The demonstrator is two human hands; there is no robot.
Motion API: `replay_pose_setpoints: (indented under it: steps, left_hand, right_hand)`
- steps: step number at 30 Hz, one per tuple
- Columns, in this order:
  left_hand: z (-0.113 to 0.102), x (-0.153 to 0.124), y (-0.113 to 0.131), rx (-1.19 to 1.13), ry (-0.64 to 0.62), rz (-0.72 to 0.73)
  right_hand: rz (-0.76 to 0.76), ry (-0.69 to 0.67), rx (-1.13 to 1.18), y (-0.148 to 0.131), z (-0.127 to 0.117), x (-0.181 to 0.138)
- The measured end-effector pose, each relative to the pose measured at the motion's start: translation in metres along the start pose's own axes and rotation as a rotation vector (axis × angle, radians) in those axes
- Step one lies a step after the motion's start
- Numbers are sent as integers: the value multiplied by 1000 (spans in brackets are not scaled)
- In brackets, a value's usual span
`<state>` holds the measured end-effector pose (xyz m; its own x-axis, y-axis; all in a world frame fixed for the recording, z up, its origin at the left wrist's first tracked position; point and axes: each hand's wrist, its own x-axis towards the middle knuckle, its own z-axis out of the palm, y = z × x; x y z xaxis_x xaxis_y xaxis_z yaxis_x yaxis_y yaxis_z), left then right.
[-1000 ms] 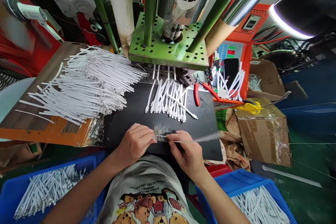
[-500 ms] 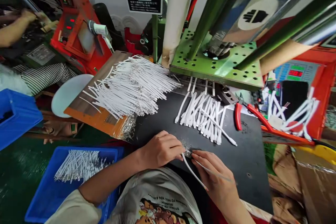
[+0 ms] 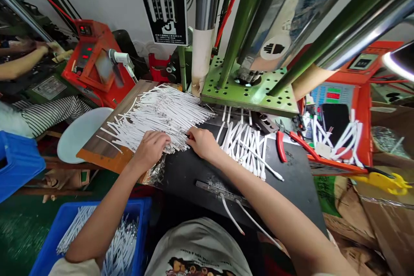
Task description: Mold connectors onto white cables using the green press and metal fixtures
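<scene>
Both hands reach to the near edge of a big pile of white cable pieces (image 3: 161, 114) on a wooden board. My left hand (image 3: 151, 147) rests on the pile's lower edge with fingers curled over the pieces. My right hand (image 3: 201, 142) touches the pile's right tip, fingers bent and pinched at the cable ends. A metal jig strip (image 3: 213, 188) lies on the black work plate (image 3: 291, 181) near me, with two white cables (image 3: 241, 220) hanging from it over the edge. A smaller bunch of white cables (image 3: 249, 146) lies to the right of my right hand.
A green perforated press plate (image 3: 249, 92) with columns stands behind. Red-handled pliers (image 3: 291, 142) lie on the plate's right. Orange control boxes (image 3: 343, 103) and cardboard boxes (image 3: 381, 215) are at right. A blue bin (image 3: 97, 241) of cables sits lower left. Another person's arm (image 3: 22, 62) works far left.
Both hands left the jig strip at the plate's near edge and moved up-left to the big cable pile. Two cables now hang from the jig. The camera view shifted left.
</scene>
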<state>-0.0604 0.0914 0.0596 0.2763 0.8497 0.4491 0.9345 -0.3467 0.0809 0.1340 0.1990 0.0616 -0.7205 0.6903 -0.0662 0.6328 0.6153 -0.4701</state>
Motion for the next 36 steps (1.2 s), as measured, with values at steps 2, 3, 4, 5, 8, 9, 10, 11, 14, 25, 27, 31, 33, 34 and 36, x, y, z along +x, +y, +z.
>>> replay_pose_setpoints:
  steps: [2,3,4,5,8,9,10,11,14,25,27,31,33,34,36]
  left_hand:
    - [-2,11,5,-141,124,-10]
    - [-4,16,9,-213,175,-19]
    - [-8,22,14,-293,214,-41]
    - [-12,26,19,-384,241,-81]
    - [-18,32,36,-711,279,-291]
    - [-17,31,43,-815,283,-364]
    - [-14,28,50,-900,281,-418]
    - [-9,24,59,-955,274,-436]
    - [11,6,88,-924,179,-320]
    - [44,-14,138,-752,-100,-10]
    - [43,-15,138,-684,-81,54]
    - [33,-15,139,-618,-122,90]
    - [28,-8,132,-663,-224,130]
    - [26,1,125,-694,-284,174]
    - [29,31,104,-705,-377,254]
  right_hand:
    - [11,-23,-22,-4,0,8]
    - [16,-37,-39,-2,-3,4]
    - [22,-52,-59,2,-7,-6]
    - [26,-63,-86,8,-12,-20]
    - [41,-43,-136,34,-26,-83]
    - [45,-8,-109,42,-28,-108]
    - [50,44,-54,49,-27,-132]
    - [58,113,26,54,-24,-155]
    - [38,325,260,63,-3,-207]
    - [-42,466,196,57,33,-227]
    - [-53,487,181,56,35,-228]
    - [-63,346,186,58,15,-229]
    - [-124,119,224,69,-11,-220]
    - [-150,30,228,77,-27,-210]
    - [-101,5,136,98,-60,-178]
